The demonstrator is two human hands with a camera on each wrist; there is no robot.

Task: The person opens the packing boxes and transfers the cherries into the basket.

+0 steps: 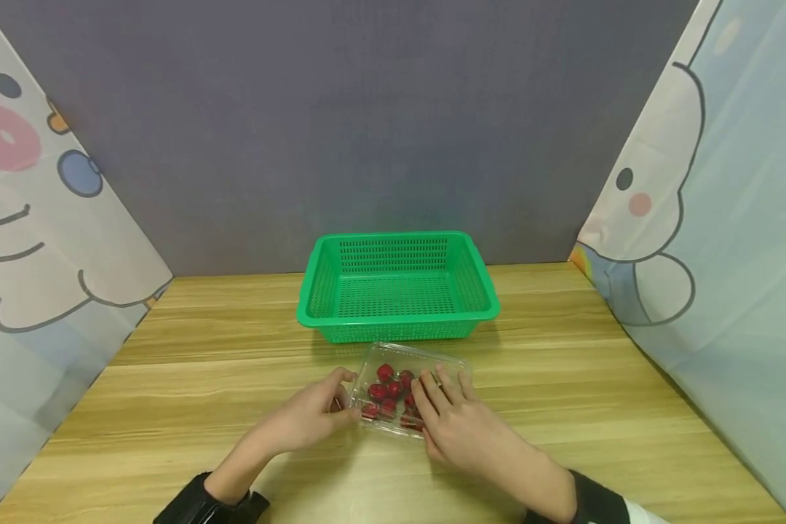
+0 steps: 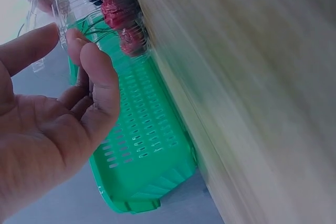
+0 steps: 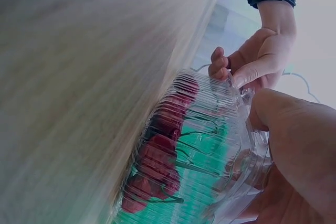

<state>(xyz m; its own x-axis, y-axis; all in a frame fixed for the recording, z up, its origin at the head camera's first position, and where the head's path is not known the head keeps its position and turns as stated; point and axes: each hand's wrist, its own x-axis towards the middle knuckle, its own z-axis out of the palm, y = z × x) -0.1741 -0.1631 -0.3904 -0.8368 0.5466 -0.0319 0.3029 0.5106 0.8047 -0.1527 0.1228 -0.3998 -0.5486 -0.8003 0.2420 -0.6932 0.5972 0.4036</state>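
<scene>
A clear plastic box [image 1: 406,356] with several red cherries [image 1: 386,389] inside lies on the table. Thin green stems show through its ribbed wall in both wrist views. My left hand [image 1: 311,415] pinches the box's left rim between thumb and fingertips, seen closely in the left wrist view [image 2: 58,114]. Spread and straight, the fingers of my right hand [image 1: 465,429] rest on the lid's right part, while the thumb [image 3: 278,111] touches the near rim. Whether the lid is fully fastened I cannot tell.
Just behind the box stands a green perforated plastic basket [image 1: 399,327], with nothing in it. A wood-grain table [image 1: 236,320] reaches back to a dark grey panel [image 1: 380,124]. Cartoon-printed sheets [image 1: 714,240] hang on both sides.
</scene>
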